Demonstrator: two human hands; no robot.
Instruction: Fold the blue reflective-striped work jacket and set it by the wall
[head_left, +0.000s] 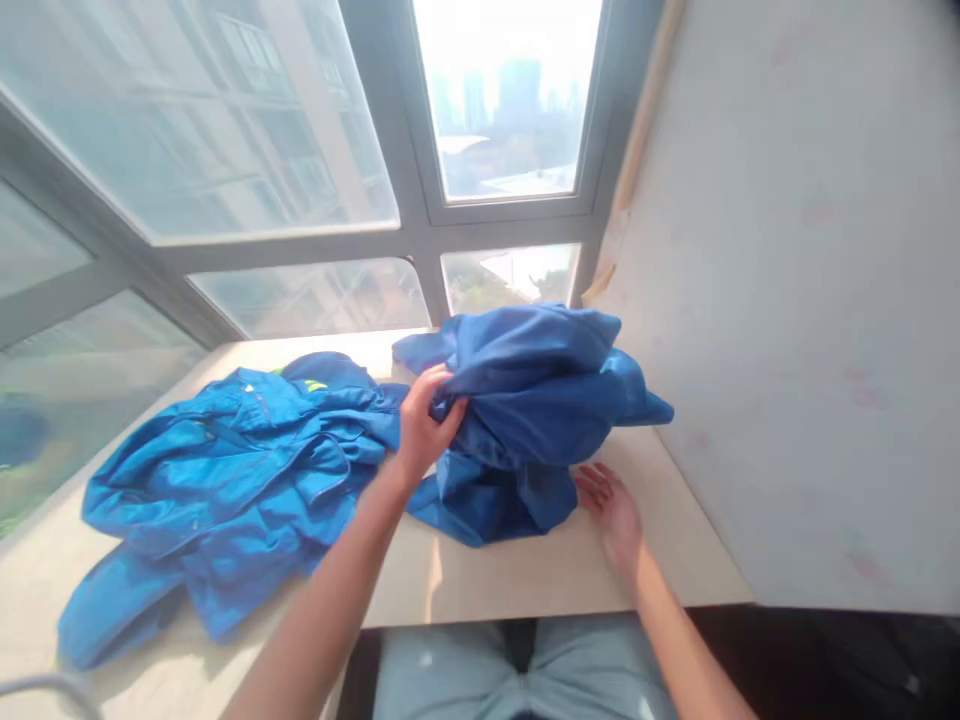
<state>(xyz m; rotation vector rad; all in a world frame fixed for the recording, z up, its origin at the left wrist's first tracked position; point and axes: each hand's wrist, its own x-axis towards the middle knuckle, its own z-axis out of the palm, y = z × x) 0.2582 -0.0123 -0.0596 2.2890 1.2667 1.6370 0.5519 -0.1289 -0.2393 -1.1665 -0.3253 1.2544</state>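
A bunched blue garment [525, 400] lies heaped on the pale tabletop in front of me. My left hand [429, 415] grips its left side, thumb and fingers closed on a fold of cloth. Beside the heap's lower right edge is my right hand [611, 510], palm turned toward the cloth with its fingers extended and slightly bent. Its fingertips are at the cloth's edge; whether they touch it I cannot tell. Left of my left arm, a second garment, a crumpled blue jacket [247, 460] with small yellow-green marks, is spread on the table.
The pale table [495, 590] ends just before my lap. Windows with a grey frame [416, 210] rise behind it, and a whitish wall panel [795, 330] bounds the right side. A thin grey curved object [52, 682] shows at the lower left corner.
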